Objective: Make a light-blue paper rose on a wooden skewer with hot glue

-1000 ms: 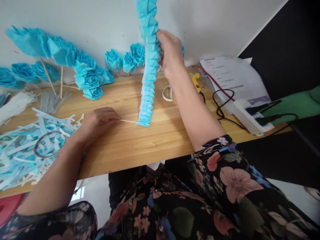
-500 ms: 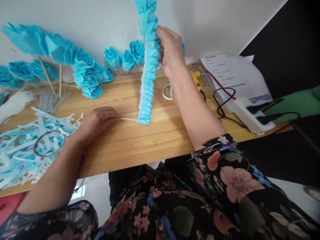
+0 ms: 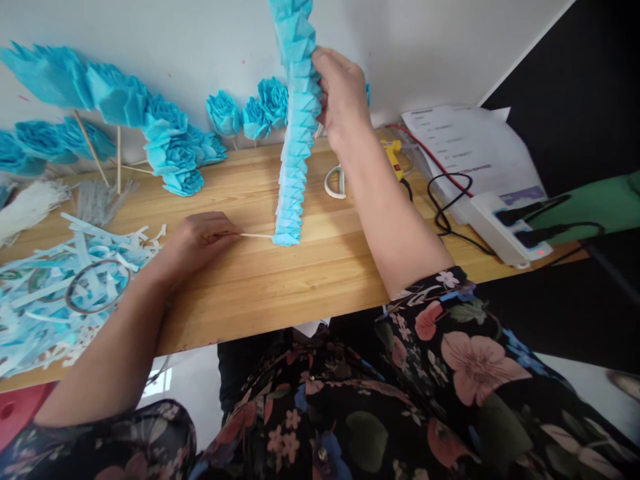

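A long strip of pleated blue paper hangs upright over the wooden table, its top running out of view. My right hand is closed on the strip's right edge, high up near the wall. Low on the left, my left hand pinches a thin wooden stick. The stick lies nearly level, and its far end meets the bottom of the strip. Part of the stick is hidden inside my left fingers. Behind the strip stand several blue paper flowers on sticks.
Cut paper strips and a tape ring cover the table's left side. More blue flowers lean at the back left. To the right are a yellow glue gun, a scissors handle, black cables, a power strip and printed sheets.
Almost nothing differs. Both hands keep their holds on the strip and the stick, and the view has shifted very slightly.
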Demonstrator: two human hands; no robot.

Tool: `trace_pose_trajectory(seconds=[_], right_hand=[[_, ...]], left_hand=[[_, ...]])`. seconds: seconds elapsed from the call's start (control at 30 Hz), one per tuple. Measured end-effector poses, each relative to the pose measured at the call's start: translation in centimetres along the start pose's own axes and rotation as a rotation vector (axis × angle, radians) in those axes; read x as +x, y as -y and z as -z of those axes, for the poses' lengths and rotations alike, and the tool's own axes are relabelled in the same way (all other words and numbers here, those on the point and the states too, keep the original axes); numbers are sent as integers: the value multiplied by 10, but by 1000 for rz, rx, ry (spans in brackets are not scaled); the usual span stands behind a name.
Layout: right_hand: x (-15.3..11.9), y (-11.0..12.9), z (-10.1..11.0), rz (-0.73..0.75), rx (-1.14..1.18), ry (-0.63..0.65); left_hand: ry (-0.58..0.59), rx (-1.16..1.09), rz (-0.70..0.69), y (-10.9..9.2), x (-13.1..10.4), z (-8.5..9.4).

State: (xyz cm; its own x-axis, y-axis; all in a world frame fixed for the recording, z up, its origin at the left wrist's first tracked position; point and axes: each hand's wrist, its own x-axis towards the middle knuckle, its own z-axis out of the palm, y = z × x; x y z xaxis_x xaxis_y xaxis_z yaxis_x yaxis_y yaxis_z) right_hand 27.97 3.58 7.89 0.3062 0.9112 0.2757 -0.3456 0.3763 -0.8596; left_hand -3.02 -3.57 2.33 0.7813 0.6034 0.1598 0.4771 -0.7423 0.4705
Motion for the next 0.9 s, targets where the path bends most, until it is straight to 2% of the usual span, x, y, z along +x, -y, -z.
trace_pose_trajectory(seconds=[0.07, 0.27, 0.7, 0.9], right_hand=[[-1, 2, -2, -19, 1, -18], [-5, 7, -6, -43, -27, -59], [2, -4, 0, 9, 3, 13], [3, -2, -2, 2, 38, 34]], left_hand=[[-19, 7, 5, 1, -1, -1], [-53, 24, 144, 3, -4, -1], [-80, 19, 55, -1, 0, 2], [-88, -1, -16, -1, -1, 10]])
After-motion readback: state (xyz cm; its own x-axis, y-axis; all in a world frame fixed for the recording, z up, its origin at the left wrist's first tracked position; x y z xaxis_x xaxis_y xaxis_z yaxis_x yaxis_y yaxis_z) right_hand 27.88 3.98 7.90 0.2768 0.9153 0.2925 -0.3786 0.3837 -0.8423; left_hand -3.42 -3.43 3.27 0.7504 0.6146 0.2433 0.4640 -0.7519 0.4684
